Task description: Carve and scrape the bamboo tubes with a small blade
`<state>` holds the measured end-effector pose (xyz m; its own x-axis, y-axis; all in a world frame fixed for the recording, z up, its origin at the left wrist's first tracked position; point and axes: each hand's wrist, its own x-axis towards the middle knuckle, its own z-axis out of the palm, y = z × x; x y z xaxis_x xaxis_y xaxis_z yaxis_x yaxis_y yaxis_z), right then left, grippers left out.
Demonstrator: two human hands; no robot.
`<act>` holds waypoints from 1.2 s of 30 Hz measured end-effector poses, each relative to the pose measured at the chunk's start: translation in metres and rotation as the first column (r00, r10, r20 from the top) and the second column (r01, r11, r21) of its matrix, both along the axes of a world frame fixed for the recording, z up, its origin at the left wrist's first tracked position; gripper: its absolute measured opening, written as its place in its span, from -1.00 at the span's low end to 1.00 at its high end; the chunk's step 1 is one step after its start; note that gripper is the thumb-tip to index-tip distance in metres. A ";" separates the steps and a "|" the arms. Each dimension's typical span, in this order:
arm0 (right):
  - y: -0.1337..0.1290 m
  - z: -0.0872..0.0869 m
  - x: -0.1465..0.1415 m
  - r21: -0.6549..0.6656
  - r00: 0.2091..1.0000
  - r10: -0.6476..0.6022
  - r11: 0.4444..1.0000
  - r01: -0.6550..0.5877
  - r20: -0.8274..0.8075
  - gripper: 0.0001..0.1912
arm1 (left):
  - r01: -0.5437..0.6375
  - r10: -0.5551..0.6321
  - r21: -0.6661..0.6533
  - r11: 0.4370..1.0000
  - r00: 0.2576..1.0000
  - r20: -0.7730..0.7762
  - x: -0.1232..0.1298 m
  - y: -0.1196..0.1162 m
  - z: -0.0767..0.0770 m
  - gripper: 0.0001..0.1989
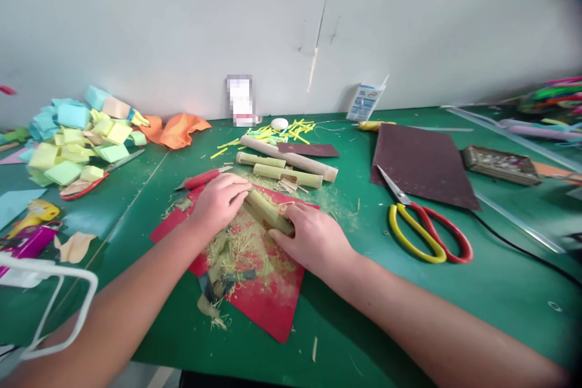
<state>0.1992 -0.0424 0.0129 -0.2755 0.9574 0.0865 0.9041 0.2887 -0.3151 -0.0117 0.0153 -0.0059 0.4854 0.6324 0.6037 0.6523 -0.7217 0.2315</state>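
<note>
A pale green bamboo-like tube (266, 208) lies slantwise above a red sheet (268, 309) strewn with shavings and dust. My left hand (221, 203) closes on its far left end, and my right hand (313, 239) wraps round its near right end. Just beyond are two shorter green tubes (309, 178) and a longer pale tube (313, 165). A red-handled knife (200, 179) rests by my left hand. Dark scraps (207, 288) lie among the shavings on the sheet's left side.
Red and yellow scissors (421, 227) lie at the right, by dark sandpaper sheets (421, 163) and a small tray (502, 156). Folded paper pieces (73, 139) and orange paper (179, 130) are at the left. A white frame (86, 309) stands near my left forearm.
</note>
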 end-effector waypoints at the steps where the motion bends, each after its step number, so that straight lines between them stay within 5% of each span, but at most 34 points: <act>1: 0.000 0.000 0.000 0.003 1.000 0.003 1.000 -0.003 -0.008 -0.76 | -0.015 0.015 0.000 1.000 1.000 0.007 0.000 0.000 0.000 -0.81; 7: 0.001 -0.002 0.001 0.015 1.000 0.008 1.000 -0.008 -0.002 -0.77 | 0.159 -0.160 -0.014 0.987 0.985 -0.065 0.010 -0.014 0.005 -0.83; 12: 0.000 -0.001 0.001 -0.001 1.000 -0.003 1.000 0.003 -0.004 -0.73 | 0.027 -0.025 0.062 0.998 0.999 -0.035 0.008 -0.009 0.005 -0.84; 16: 0.001 -0.001 0.000 0.004 1.000 0.006 1.000 -0.006 0.004 -0.76 | 0.158 -0.158 -0.010 0.987 0.984 -0.083 0.010 -0.011 0.005 -0.82; 21: 0.002 -0.003 0.000 0.004 1.000 -0.003 1.000 0.003 -0.010 -0.73 | 0.027 -0.026 0.041 0.999 0.999 -0.025 0.009 -0.009 0.006 -0.84; 25: 0.002 -0.003 0.000 0.005 1.000 0.009 1.000 -0.009 -0.013 -0.76 | 0.159 -0.160 -0.032 0.987 0.985 -0.063 0.014 -0.012 0.006 -0.84; 30: 0.001 -0.002 0.000 0.005 1.000 -0.012 1.000 0.012 0.000 -0.72 | 0.000 0.002 0.064 0.998 1.000 -0.028 0.009 -0.009 0.008 -0.86; 34: 0.002 -0.002 0.001 0.000 1.000 0.003 1.000 -0.003 -0.012 -0.75 | 0.177 -0.177 -0.015 0.984 0.980 -0.093 0.010 -0.013 0.008 -0.84; 36: 0.002 -0.001 0.001 -0.003 1.000 -0.006 1.000 0.006 -0.012 -0.73 | 0.128 -0.126 0.021 0.992 0.989 -0.078 0.009 -0.013 0.007 -0.83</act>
<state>0.1998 -0.0406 0.0115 -0.2685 0.9594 0.0867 0.9019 0.2820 -0.3273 -0.0023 0.0026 0.0015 0.6061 0.5472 0.5772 0.5700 -0.8050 0.1646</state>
